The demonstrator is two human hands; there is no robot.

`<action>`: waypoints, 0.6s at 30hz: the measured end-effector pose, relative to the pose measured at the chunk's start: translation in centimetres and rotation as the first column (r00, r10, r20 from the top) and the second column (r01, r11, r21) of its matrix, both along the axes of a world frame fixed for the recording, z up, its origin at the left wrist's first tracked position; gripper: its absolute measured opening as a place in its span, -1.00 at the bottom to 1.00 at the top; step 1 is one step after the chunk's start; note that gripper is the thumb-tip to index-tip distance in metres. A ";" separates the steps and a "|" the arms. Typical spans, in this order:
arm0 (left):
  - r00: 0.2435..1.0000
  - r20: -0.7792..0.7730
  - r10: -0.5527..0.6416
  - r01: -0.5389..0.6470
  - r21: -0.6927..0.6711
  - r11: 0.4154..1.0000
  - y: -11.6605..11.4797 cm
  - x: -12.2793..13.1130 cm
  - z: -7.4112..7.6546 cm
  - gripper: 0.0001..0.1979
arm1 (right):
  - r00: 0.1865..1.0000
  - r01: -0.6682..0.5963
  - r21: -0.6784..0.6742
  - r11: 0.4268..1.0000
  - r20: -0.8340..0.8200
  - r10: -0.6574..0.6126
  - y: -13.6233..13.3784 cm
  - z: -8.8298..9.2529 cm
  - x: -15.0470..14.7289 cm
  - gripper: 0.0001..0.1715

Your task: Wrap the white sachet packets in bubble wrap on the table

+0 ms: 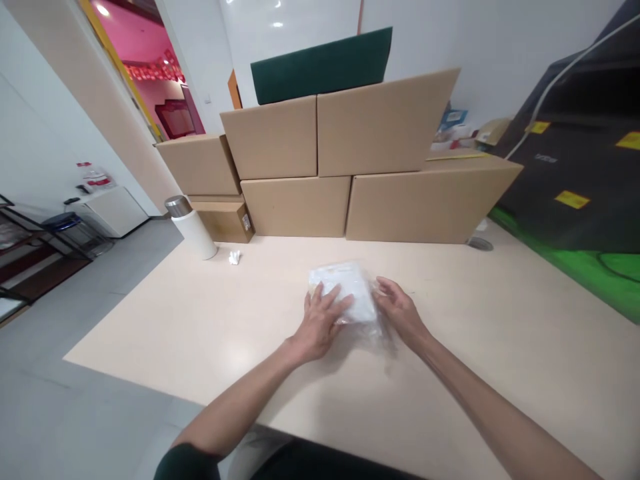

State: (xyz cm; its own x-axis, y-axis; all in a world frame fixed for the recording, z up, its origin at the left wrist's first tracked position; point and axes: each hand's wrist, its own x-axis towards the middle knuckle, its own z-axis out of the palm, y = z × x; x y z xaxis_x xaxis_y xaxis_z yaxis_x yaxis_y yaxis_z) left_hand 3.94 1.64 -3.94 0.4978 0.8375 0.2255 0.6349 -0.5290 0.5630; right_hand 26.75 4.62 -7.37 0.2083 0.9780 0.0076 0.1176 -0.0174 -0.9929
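A clear plastic bag with something white folded inside [350, 293] lies on the pale table [200, 320], in front of me. My left hand [320, 323] rests flat on the bag's left part, fingers stretched out and a little apart. My right hand [397, 310] is at the bag's right edge, its fingers curled and pinching the loose plastic there.
Several cardboard boxes [350, 167] are stacked in a wall along the table's far side, with a dark green board [323, 63] on top. A white bottle with a metal cap [193, 227] and a crumpled white scrap [234, 257] stand at the far left. Grey floor lies left.
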 end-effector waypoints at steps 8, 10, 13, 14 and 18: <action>0.353 0.857 0.376 0.001 -0.402 0.916 -1.4 0.5 3.2 -0.53 | 0.912 0.058 -0.019 0.998 -0.406 -0.061 -1.0 1.9 0.2 -0.30; 0.106 0.842 0.529 0.112 -0.539 0.835 -2.2 0.9 3.9 -0.49 | 0.863 0.084 0.016 0.996 -0.501 -0.065 -0.9 2.4 0.4 -0.43; -0.066 0.737 0.672 0.267 -0.636 0.724 -3.2 1.0 4.1 -0.50 | 0.810 0.189 0.040 0.981 -0.570 -0.133 -0.7 3.4 0.8 -0.54; -0.078 0.710 0.700 0.296 -0.654 0.696 -3.5 0.8 3.9 -0.52 | 0.796 0.223 0.044 0.974 -0.584 -0.156 -0.7 3.8 1.1 -0.56; -0.078 0.694 0.715 0.170 -0.698 0.696 -4.2 -1.1 2.6 -0.49 | 0.781 0.314 0.027 0.949 -0.576 -0.242 -0.8 5.3 2.2 -0.64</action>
State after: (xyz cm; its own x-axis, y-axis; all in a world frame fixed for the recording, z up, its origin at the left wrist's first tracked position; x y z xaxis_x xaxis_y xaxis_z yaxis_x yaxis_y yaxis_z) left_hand 2.82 -2.59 -1.31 -0.1182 0.9532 -0.2784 -0.6926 0.1217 0.7109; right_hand 28.95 3.87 -2.05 0.4740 0.8762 -0.0877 -0.4500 0.1554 -0.8794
